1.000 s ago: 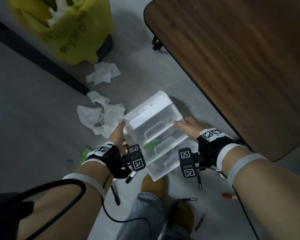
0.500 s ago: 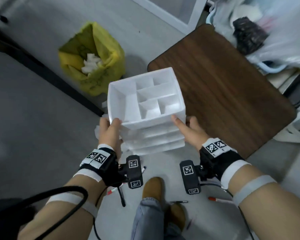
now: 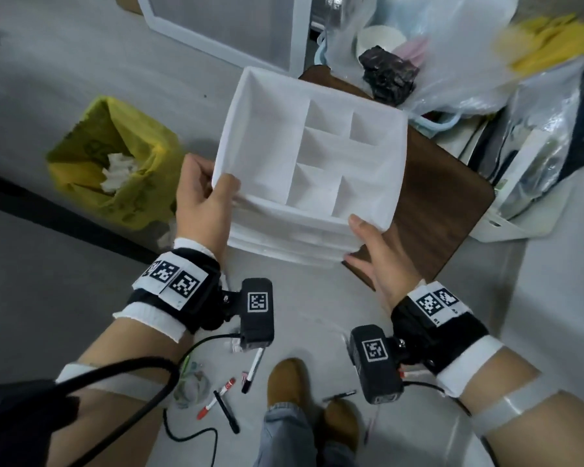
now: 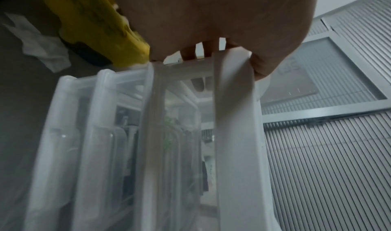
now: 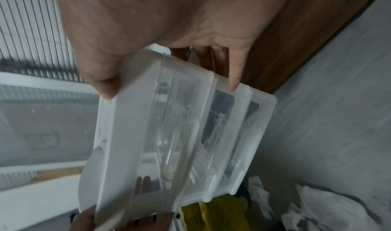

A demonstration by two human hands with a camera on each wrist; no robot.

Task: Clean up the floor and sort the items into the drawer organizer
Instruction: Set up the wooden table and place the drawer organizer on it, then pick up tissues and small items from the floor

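I hold the white drawer organizer [image 3: 267, 156] in the air between both hands, its divided top tray facing up. My left hand [image 3: 204, 197] grips its left side, thumb on the rim. My right hand [image 3: 375, 254] grips its right front corner, thumb on the rim and fingers down the side. Both wrist views show its translucent stacked drawers: the organizer [image 4: 131, 142] from the left and the organizer [image 5: 173, 137] from the right, with dark items inside. Red-capped pens [image 3: 216, 397] and a black pen [image 3: 226, 411] lie on the floor by my feet.
A brown wooden table [image 3: 442, 210] stands just under the organizer's right side. A yellow-lined bin [image 3: 115, 163] holding tissue stands at the left. Plastic bags [image 3: 452, 62] and clutter crowd the far right. Crumpled tissue [image 5: 338, 207] lies on the floor. A black cable [image 3: 189, 436] trails near my shoes.
Both hands have lifted the organizer from the floor up to table height and carried it right, toward the table. The camera has risen with it.
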